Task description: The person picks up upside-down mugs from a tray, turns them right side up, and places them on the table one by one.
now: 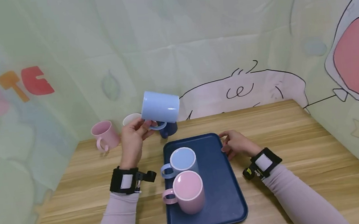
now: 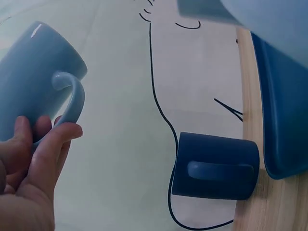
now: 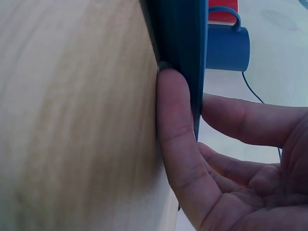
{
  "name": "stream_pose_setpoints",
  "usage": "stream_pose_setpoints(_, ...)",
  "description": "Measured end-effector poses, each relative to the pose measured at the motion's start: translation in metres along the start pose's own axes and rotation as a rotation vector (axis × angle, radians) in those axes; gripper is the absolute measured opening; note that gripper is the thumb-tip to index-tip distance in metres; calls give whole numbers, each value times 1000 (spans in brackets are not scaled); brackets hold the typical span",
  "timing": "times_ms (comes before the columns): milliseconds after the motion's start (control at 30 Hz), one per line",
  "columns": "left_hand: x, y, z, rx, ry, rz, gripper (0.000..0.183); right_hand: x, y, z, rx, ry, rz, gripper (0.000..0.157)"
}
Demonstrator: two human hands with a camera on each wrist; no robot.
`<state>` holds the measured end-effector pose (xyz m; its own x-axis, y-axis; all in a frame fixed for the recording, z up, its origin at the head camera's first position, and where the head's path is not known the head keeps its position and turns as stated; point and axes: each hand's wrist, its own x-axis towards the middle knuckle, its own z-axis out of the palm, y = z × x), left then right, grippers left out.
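My left hand holds a light blue mug by its handle, the mug tipped on its side in the air above the back of the table. In the left wrist view, the thumb and fingers close around the handle. A dark blue tray lies below. My right hand is at the tray's far right corner, index finger low along its outer side and thumb at the rim. On the tray, a second light blue mug and a pink mug stand upside down, handles to the left.
Along the back of the wooden table, an upright pink mug stands at left. Next to it, a white mug is partly hidden by my left hand. A dark blue mug stands behind the tray. Something red shows beyond it.
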<state>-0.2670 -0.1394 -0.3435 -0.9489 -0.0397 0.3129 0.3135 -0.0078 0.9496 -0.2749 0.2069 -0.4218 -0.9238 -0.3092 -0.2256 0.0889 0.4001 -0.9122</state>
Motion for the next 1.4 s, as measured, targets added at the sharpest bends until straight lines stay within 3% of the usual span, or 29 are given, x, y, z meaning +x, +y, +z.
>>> stream_pose_setpoints(267, -3, 3, 0, -57, -59, -5, 30, -1, -1, 0, 8, -13, -1, 62)
stream_pose_setpoints(600, -5, 6, 7, -130, -101, -96, 33, -2, 0, 1, -12, -4, -3, 61)
stream_pose_setpoints(867, -5, 12, 3, -132, -117, -86, 32, -2, 1, 0, -26, -4, -16, 61)
stream_pose_setpoints(1400, -9, 19, 12, -166, -156, -107, 31, -7, -2, 0, -30, -41, -42, 64)
